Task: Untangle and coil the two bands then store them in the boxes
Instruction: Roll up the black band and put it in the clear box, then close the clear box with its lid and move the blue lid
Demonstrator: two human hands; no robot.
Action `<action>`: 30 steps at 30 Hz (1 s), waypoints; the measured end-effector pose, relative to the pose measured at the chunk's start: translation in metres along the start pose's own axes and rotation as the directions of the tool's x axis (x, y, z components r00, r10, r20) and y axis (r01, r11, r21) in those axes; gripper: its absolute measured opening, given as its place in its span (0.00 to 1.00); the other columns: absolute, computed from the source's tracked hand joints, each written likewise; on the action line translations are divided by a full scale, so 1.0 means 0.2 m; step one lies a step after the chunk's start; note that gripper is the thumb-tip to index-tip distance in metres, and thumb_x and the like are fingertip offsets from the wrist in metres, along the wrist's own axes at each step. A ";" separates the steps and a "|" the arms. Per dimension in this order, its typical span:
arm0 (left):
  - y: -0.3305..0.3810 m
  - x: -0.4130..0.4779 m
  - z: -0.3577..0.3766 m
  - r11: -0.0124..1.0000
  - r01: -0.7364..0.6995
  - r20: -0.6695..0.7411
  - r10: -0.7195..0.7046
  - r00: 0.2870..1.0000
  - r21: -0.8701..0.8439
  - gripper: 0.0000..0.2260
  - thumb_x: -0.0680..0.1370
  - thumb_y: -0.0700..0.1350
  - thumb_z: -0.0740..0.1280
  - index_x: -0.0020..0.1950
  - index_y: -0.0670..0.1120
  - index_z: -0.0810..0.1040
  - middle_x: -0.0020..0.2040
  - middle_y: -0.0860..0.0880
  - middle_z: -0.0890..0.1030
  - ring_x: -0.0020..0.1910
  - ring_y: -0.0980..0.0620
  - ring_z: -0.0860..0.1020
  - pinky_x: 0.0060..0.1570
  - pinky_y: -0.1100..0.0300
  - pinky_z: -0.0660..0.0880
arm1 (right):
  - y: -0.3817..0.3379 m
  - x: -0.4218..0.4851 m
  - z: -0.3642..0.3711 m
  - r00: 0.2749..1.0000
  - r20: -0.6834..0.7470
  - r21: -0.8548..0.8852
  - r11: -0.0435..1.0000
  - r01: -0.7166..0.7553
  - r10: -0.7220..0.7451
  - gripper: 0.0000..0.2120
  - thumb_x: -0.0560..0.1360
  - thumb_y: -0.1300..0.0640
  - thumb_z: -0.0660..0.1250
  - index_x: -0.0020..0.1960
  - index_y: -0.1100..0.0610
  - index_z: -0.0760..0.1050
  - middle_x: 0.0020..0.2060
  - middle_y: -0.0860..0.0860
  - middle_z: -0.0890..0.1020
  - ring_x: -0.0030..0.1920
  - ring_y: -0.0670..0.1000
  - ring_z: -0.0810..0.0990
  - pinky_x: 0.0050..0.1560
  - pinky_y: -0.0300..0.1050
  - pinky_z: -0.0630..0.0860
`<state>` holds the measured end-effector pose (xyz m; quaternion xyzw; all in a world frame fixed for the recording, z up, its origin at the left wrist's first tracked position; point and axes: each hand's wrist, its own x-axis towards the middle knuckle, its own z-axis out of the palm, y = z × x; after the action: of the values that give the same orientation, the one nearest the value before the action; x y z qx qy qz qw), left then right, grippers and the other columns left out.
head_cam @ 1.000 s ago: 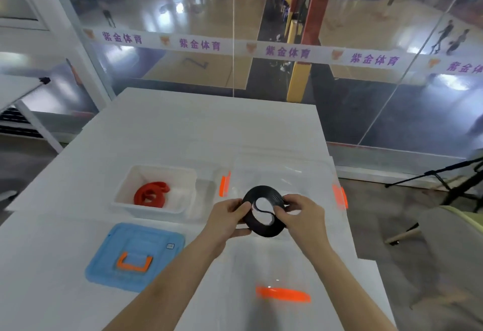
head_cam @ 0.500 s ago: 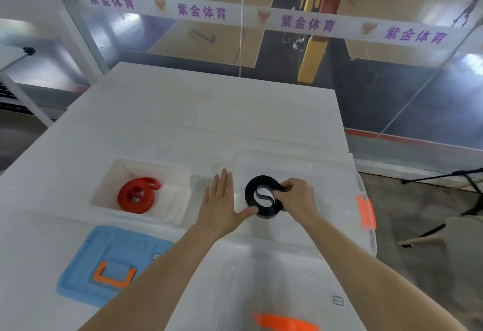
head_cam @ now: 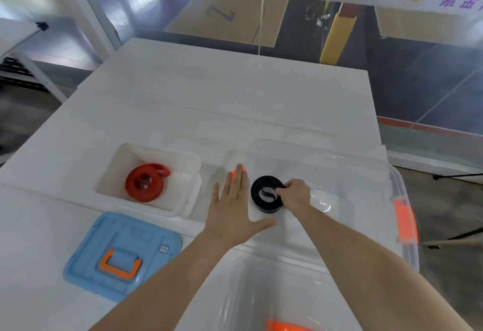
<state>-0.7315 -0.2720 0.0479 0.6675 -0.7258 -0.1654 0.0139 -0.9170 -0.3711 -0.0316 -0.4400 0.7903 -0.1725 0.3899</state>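
Risk: black band [head_cam: 266,195] coil may spring loose when released | right hand [head_cam: 296,195] pinches its right side, low in clear box [head_cam: 371,174] near left wall | left hand [head_cam: 232,213] flat, fingers spread, holding nothing (on box's left rim) | red band [head_cam: 146,181] already in white box [head_cam: 192,189].

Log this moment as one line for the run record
phase: storing black band | right hand: holding coiled black band inside clear box | left hand: flat, open | red band: coiled in white box
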 end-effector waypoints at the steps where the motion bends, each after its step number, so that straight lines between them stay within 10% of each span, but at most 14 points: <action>1: 0.00 0.00 0.00 1.000 -0.002 -0.001 0.002 1.000 0.006 0.60 0.67 0.82 0.55 0.82 0.46 0.30 0.81 0.52 0.26 0.83 0.48 0.37 0.82 0.41 0.43 | 0.00 0.00 0.01 1.000 0.000 0.005 1.000 0.001 -0.001 0.09 0.69 0.60 0.75 0.46 0.65 0.83 0.36 0.58 0.83 0.34 0.57 0.79 0.38 0.52 0.82; 18: 0.01 0.01 0.01 1.000 0.010 -0.010 -0.010 1.000 0.028 0.57 0.71 0.79 0.56 0.83 0.46 0.33 0.82 0.51 0.29 0.84 0.45 0.43 0.81 0.39 0.49 | 0.10 0.10 0.05 0.998 0.059 -0.048 0.998 0.038 -0.036 0.12 0.71 0.54 0.78 0.43 0.60 0.77 0.35 0.53 0.79 0.37 0.57 0.78 0.37 0.47 0.75; 25: 0.01 -0.02 -0.09 0.999 0.007 0.062 -0.003 0.998 -0.051 0.47 0.78 0.72 0.55 0.83 0.49 0.34 0.83 0.52 0.31 0.84 0.43 0.38 0.81 0.37 0.46 | 0.01 -0.18 -0.21 0.964 0.079 -0.222 0.938 0.265 -0.254 0.19 0.82 0.51 0.70 0.69 0.60 0.79 0.64 0.56 0.83 0.65 0.58 0.81 0.62 0.48 0.75; 30: 0.02 -0.25 -0.11 0.993 -0.044 -0.023 0.042 0.999 -0.111 0.42 0.81 0.68 0.55 0.84 0.51 0.39 0.84 0.51 0.33 0.84 0.42 0.42 0.80 0.37 0.53 | 0.02 -0.62 -0.41 0.897 -0.035 -0.293 0.863 0.412 -0.440 0.15 0.84 0.52 0.67 0.69 0.56 0.79 0.66 0.53 0.81 0.67 0.56 0.78 0.63 0.50 0.75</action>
<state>-0.7250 -0.2275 0.0794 0.6516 -0.7295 -0.1983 0.0620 -0.9449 -0.2713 0.0763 -0.6448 0.7084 -0.1636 0.2358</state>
